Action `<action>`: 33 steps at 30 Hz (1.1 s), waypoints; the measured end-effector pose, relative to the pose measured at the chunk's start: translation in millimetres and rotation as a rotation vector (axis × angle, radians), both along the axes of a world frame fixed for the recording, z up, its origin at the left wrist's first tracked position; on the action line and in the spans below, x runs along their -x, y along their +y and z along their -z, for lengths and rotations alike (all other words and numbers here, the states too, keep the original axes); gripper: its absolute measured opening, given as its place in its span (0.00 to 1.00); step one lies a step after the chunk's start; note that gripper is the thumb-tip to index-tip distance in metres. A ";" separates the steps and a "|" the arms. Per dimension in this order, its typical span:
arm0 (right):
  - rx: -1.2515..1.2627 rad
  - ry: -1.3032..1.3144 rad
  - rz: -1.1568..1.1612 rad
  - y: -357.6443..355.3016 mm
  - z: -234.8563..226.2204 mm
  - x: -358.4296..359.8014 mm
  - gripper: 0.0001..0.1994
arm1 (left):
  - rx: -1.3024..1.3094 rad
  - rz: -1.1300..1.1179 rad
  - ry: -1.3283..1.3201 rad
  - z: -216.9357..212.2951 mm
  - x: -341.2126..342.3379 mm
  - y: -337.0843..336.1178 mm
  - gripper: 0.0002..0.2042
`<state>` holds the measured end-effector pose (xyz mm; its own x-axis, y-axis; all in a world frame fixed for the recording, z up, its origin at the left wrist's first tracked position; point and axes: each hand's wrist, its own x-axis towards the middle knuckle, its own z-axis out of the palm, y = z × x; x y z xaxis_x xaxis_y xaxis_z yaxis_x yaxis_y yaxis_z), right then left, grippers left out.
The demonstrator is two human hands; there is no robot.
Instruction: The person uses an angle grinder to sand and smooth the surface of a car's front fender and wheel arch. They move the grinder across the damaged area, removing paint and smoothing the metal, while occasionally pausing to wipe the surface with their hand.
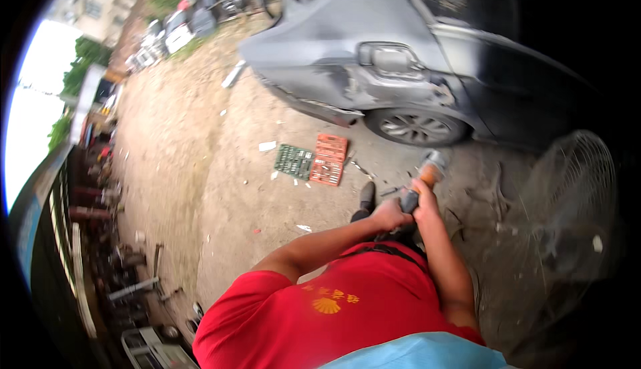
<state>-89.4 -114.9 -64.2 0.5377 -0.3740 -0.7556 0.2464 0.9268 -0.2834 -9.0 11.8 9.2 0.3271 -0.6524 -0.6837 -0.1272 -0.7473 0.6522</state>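
Observation:
I hold a power tool (422,179) with an orange and grey body in both hands, out in front of my red shirt. My left hand (389,214) grips the dark rear handle. My right hand (423,191) wraps the body nearer the round front end, which points toward the rear wheel (415,127) of a grey car (374,49). The tool is blurred, so its head is hard to make out. My dark shoe (367,195) shows just left of my hands.
An open orange and green socket set case (314,159) lies on the dirt ahead. A standing wire-guard fan (567,202) is at my right. Scrap metal and parts line a fence (73,235) at left. Small tools lie scattered near the wheel.

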 end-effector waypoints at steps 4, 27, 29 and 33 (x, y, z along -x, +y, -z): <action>0.020 -0.004 -0.038 -20.5 33.4 1.1 0.19 | -0.010 0.094 -0.088 -3.9 -9.8 -17.2 0.28; 0.046 0.078 -0.194 -29.3 6.9 -17.3 0.18 | 0.031 -0.086 0.006 0.9 -12.7 -12.4 0.25; 0.056 0.073 -0.194 -28.5 8.5 -20.5 0.17 | 0.031 -0.093 0.009 6.3 -13.7 -12.1 0.25; 0.062 0.061 -0.184 -30.3 6.4 -24.2 0.16 | 0.016 -0.087 0.042 0.1 -19.5 -15.8 0.24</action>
<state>-65.2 -145.2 -70.6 0.5551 -0.3211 -0.7673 0.0555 0.9347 -0.3510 10.5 -4.0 9.1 0.3544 -0.6337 -0.6877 -0.0351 -0.7439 0.6674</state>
